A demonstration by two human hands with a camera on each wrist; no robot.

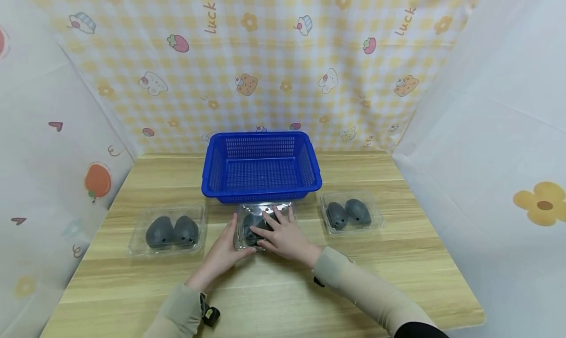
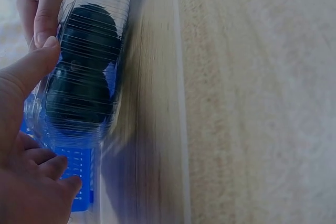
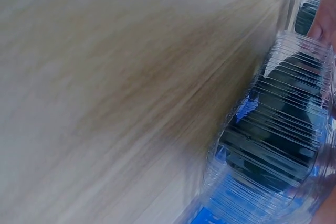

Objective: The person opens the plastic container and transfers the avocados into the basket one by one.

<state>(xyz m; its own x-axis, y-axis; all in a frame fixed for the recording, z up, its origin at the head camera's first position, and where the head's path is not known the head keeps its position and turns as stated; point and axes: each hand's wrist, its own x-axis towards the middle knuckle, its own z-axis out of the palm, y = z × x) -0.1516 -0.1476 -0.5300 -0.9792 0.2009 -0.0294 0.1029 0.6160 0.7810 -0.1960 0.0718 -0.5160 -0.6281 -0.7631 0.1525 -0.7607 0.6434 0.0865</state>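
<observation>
A clear plastic box with ribbed walls sits on the table before me, dark grey rounded objects inside it. Across its lid my right hand is spread, fingers pointing away from me and covering much of the contents. My left hand rests at the box's left side, with its fingers along that wall and the thumb reaching round to the front corner. In the left wrist view, the left fingers are extended beside the box's end.
A blue basket with latticed walls stands just behind the box. Similar clear boxes with two dark grey rounded objects each lie at the left and right. Patterned cloth hangs behind the wooden table.
</observation>
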